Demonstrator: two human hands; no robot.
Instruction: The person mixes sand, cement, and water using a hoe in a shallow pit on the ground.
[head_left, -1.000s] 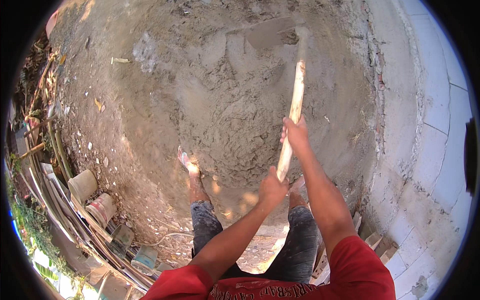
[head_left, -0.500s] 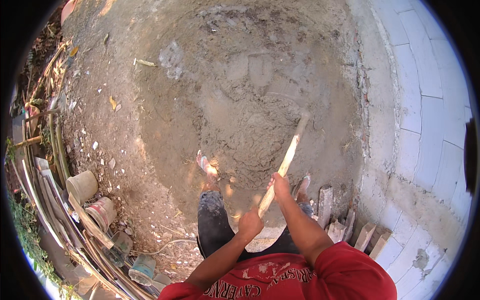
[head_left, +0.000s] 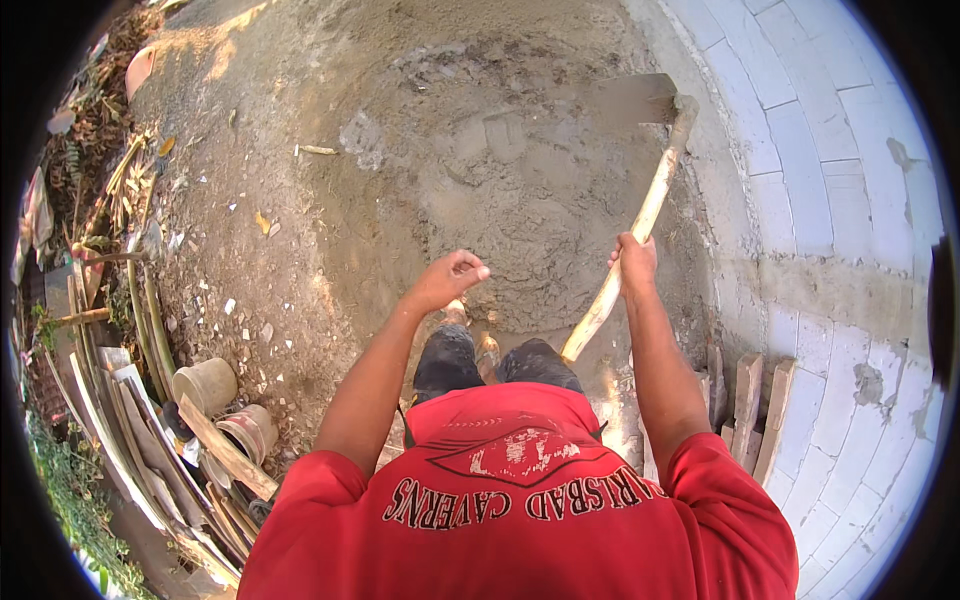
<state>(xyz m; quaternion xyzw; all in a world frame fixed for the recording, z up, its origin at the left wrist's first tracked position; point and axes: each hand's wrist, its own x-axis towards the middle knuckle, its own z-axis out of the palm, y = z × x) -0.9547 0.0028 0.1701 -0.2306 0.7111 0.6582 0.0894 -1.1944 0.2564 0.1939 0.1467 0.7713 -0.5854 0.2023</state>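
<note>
My right hand [head_left: 635,262] is wrapped round the pale wooden handle of a hoe [head_left: 655,195]. The hoe slants up to the far right, and its broad metal blade [head_left: 650,100] hangs near the wall, smeared by motion on its left side. The handle's lower end comes down beside my right knee. Off the handle, my left hand [head_left: 445,282] is held above the near edge of the wet grey mortar [head_left: 530,240], its fingers loosely curled and apart, with nothing in it. The mortar lies spread on the ground in front of my feet.
A pale block wall [head_left: 830,200] rises along the right side. Short timber pieces [head_left: 747,400] lean at its foot. At the left lie bamboo poles, boards and dirty buckets [head_left: 205,385]. Stone chips and leaves dot the bare soil [head_left: 265,300].
My left hand has let go of the handle and moved up and left. My right hand has carried the hoe up and right, its blade lifted away from the mortar.
</note>
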